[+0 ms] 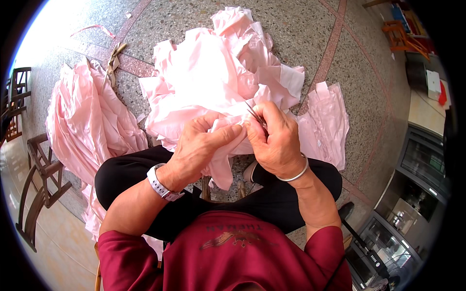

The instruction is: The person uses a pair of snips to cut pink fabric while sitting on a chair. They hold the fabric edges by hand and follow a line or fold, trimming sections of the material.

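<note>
My left hand (199,148) is closed on a fold of pale pink fabric (223,165), its thumb pressed on the cloth at the centre of the view. Close beside it, my right hand (274,140) grips small dark metal snips (251,109), their thin points sticking up past my fingers, with its thumb at the same bit of cloth. The fabric runs from my hands into a large crumpled pink heap (204,68) on the floor in front of me.
Another pink pile (92,126) lies at the left, and flatter pink pieces (325,131) at the right. A tan strip (113,63) is behind the left pile. Wooden chairs (46,165) stand at the left edge, glass-fronted cabinets (420,165) along the right, on the speckled floor (330,53).
</note>
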`<state>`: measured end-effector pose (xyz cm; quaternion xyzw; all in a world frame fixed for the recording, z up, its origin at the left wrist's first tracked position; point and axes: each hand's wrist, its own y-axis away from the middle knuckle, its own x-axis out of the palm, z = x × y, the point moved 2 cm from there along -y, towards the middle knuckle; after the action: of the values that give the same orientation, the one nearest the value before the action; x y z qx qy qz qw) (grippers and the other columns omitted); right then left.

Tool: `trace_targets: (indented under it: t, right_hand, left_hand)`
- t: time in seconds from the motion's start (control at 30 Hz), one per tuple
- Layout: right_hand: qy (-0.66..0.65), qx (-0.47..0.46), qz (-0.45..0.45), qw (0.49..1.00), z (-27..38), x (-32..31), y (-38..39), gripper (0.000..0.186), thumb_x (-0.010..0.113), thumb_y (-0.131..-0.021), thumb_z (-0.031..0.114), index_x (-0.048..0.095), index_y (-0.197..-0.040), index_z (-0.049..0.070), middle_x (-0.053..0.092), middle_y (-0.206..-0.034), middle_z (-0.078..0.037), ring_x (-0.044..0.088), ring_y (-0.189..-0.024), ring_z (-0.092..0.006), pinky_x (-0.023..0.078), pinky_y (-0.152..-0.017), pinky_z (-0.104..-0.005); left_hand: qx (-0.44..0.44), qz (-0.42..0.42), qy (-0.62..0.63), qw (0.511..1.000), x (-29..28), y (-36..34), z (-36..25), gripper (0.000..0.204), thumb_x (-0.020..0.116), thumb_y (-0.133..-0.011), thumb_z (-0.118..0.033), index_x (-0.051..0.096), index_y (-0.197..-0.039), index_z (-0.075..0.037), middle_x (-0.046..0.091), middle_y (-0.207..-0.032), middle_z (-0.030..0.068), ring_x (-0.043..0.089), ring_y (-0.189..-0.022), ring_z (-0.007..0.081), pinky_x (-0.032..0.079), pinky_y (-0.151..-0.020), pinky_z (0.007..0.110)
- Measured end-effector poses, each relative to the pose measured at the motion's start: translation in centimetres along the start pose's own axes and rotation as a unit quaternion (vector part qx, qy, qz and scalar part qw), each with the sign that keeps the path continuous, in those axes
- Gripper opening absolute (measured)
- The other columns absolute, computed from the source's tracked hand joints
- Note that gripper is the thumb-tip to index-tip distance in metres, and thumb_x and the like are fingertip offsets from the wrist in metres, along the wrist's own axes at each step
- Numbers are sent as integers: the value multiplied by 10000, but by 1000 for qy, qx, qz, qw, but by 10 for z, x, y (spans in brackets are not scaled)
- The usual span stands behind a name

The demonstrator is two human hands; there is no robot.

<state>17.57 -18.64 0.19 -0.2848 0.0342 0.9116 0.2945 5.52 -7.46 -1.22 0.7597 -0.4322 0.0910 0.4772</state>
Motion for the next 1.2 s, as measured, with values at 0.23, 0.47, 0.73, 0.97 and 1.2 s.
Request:
trace_targets:
  t: [0.23, 0.47, 0.73, 0.97, 1.2]
  right_hand:
    - [121, 16, -92, 988, -11, -17, -4, 115, 627, -862, 29, 514, -869, 8, 554, -686, -124, 596, -603, -285, 466, -539, -383]
    - [-290, 52, 376, 879, 0, -32, 2, 249, 728, -877, 211, 658, -806, -17, 643, -743, -11, 570, -663, -61, 458, -592, -222]
    - [-178, 105, 88, 975, -13, -8, -5, 200, 650, -904, 82, 626, -1064, -37, 660, -898, -117, 627, -839, -155, 502, -754, -290]
    - [-49, 142, 82, 985, -18, -35, -9, 160, 645, -897, 126, 583, -912, -20, 486, -598, -107, 406, -533, -157, 374, -517, -319]
    - [-29, 132, 84, 987, -20, -39, -8, 155, 640, -904, 129, 585, -917, -16, 502, -615, -120, 423, -542, -152, 383, -523, -319]
  left_hand:
    - [-16, -7, -20, 1000, -6, 2, -2, 174, 677, -900, -113, 663, -1045, -17, 682, -969, 33, 645, -850, 97, 531, -731, 247]
    - [-19, -8, 7, 1000, -13, -1, 1, 175, 666, -905, -103, 653, -1060, -25, 682, -955, 35, 652, -851, 117, 535, -737, 262]
    - [18, 25, -92, 995, -10, -2, 3, 126, 669, -921, -144, 668, -985, -36, 666, -917, 6, 607, -790, 54, 499, -678, 226]
    - [-23, 5, -163, 986, -17, 1, -7, 230, 670, -926, -287, 661, -909, -58, 598, -706, -41, 490, -527, 24, 357, -431, 184]
    - [7, 6, -122, 992, -20, -1, -1, 218, 661, -930, -276, 659, -910, -59, 603, -704, -28, 510, -539, 34, 370, -424, 188]
